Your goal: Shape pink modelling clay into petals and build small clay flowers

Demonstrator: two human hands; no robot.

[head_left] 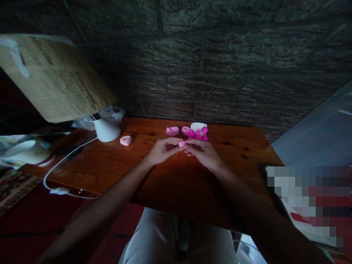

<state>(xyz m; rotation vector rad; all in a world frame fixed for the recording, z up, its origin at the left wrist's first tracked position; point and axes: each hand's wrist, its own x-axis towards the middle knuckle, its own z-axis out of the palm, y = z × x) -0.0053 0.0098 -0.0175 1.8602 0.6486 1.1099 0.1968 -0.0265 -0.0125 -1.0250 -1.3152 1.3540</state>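
Note:
Over the middle of the table, my left hand and my right hand meet at the fingertips. Between them they pinch a small piece of pink modelling clay, partly covered by the fingers. Just behind, on the wood, lie a flattened pink clay piece and a small rounded pink one. Several bright magenta pieces sit close behind my right hand, in front of a white lump. A crumpled pale pink lump rests farther left, near the lamp base.
A lamp with a newsprint shade and white base stands at the left, its white cord looping over the front edge. A white cup lies tilted at far left. The wooden table backs onto a stone-patterned wall.

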